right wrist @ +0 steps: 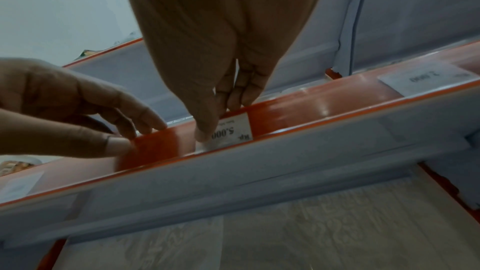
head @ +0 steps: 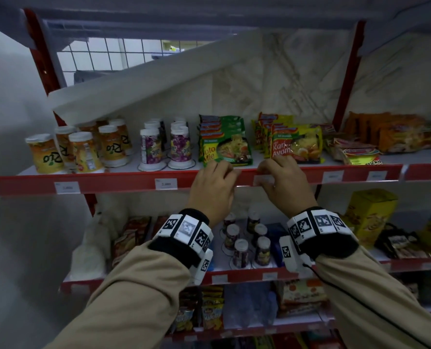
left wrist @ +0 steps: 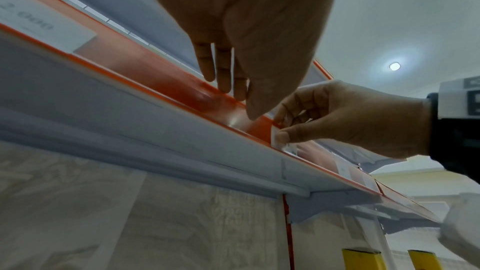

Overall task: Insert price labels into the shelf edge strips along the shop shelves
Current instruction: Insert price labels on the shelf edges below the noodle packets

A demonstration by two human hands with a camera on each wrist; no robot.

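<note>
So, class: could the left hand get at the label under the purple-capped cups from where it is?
Probably yes: the left hand rests on the same strip, and nothing lies between it and that label.

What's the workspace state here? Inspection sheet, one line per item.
Surface: red shelf edge strip on the top stocked shelf.
Job's things: price label partly in the strip; four seated labels alongside.
Clutter: drink cups and noodle packs behind the strip.
Grips: right hand pinches the label; left hand fingertips on the strip's top edge.
Cables: black cord from the right wrist unit.
Surroundings: stocked lower shelves, paper-covered back panel.
</note>
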